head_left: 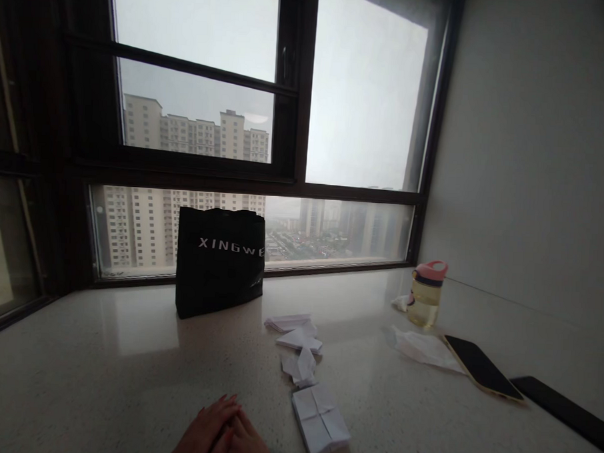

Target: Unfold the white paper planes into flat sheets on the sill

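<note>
My left hand (204, 426) rests on the white speckled counter at the bottom of the view, its red-nailed fingers stretched out and lying against my right hand. My right hand (248, 439) meets it from the other side, a dark cuff at its wrist. Its fingers are partly covered by the left ones. No object shows in either hand. Right of them lies a folded white paper square (320, 417) with crossing flaps, apparently stacked. Behind it are a loosely folded white paper piece (300, 366), a flat paper fold (300, 340) and another paper fold (288, 322).
A black bag (220, 276) with white lettering stands by the window. To the right are a pink-lidded water bottle (425, 300), a crumpled tissue (427, 349), a phone (483, 368) and a dark flat object (564, 410). A wall (529, 163) bounds the right side.
</note>
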The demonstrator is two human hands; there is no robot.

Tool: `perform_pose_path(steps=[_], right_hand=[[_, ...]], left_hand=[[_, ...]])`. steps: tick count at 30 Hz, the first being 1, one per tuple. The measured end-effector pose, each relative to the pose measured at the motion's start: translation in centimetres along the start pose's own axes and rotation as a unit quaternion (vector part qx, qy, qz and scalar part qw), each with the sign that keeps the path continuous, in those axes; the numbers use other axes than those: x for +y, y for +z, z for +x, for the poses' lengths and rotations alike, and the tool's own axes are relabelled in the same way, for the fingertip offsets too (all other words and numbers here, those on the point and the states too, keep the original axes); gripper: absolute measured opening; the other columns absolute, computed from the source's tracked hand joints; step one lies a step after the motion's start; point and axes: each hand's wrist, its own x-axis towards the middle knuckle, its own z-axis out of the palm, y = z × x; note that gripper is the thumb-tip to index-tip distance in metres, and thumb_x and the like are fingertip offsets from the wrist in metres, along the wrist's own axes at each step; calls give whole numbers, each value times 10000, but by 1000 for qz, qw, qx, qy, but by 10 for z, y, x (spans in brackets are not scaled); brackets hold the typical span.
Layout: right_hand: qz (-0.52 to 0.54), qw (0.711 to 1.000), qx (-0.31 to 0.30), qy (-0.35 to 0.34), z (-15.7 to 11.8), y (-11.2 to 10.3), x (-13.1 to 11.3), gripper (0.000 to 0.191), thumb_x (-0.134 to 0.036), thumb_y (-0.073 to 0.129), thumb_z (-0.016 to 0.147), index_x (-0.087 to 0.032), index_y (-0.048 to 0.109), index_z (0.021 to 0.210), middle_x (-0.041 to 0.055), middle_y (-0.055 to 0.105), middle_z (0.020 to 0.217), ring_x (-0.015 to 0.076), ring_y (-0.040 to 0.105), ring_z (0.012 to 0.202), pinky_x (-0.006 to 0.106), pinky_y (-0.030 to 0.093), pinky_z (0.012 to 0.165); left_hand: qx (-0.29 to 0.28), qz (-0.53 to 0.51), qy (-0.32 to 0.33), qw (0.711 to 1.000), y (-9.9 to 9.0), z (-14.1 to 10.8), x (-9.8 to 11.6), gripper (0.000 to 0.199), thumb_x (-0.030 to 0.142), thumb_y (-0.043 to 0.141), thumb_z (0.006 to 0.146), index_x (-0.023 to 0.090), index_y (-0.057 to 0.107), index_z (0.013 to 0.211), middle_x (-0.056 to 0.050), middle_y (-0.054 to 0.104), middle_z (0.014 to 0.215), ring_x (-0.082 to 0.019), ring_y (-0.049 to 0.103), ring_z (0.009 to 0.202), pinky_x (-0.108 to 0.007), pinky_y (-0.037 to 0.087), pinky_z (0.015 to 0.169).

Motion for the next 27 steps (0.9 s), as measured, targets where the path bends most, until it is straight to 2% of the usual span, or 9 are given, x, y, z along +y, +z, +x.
perform_pose_path(steps=[8,12,15,17,19,23,27], right_hand=[[6,1000,-20,-7,-2,-2,2,426,-395,438,778,-136,453,1116,79,536,1087,244,499,946,347,452,722],[15,999,-24,-15,-3,4,5,456,-398,430,786,-106,432,1137,90,524,1100,231,506,940,324,458,720],[13,999,-37,-10,-3,7,6,473,-400,460,767,-106,436,1137,86,532,1091,229,517,920,312,464,702],[12,999,-40,-3,-2,5,5,479,-405,473,756,-105,447,1128,90,535,1086,232,510,927,314,460,707],[15,999,-37,7,0,1,3,473,-400,458,765,-93,448,1124,105,534,1084,239,496,942,328,450,719],[23,999,-25,6,2,-9,1,407,-346,427,788,-92,459,1105,105,546,1066,244,499,931,349,440,727],[18,999,-26,5,3,-14,2,369,-287,431,782,-120,462,1109,85,548,1068,233,495,936,337,439,724]], left_hand=[[18,5,30,999,3,0,-2,327,344,292,806,245,487,1048,-22,569,1050,-149,510,972,-246,399,851],[30,35,38,998,19,-5,-18,355,354,255,813,243,482,1062,-28,577,1038,-154,525,951,-252,438,804],[53,54,82,994,31,-7,-35,339,359,282,800,265,496,1046,-17,610,979,-148,569,876,-225,472,744],[56,50,112,991,33,-7,-38,333,360,305,790,271,490,1052,-10,616,968,-142,579,853,-205,472,735],[45,38,102,993,27,-6,-33,341,355,305,791,260,471,1073,-14,597,1006,-144,561,892,-214,452,773],[21,6,28,999,9,-2,-10,326,330,295,804,257,460,1076,-18,553,1077,-149,505,980,-250,395,854],[11,-8,17,1000,1,0,-1,324,333,299,805,256,462,1074,-18,545,1088,-153,493,995,-255,393,858]])
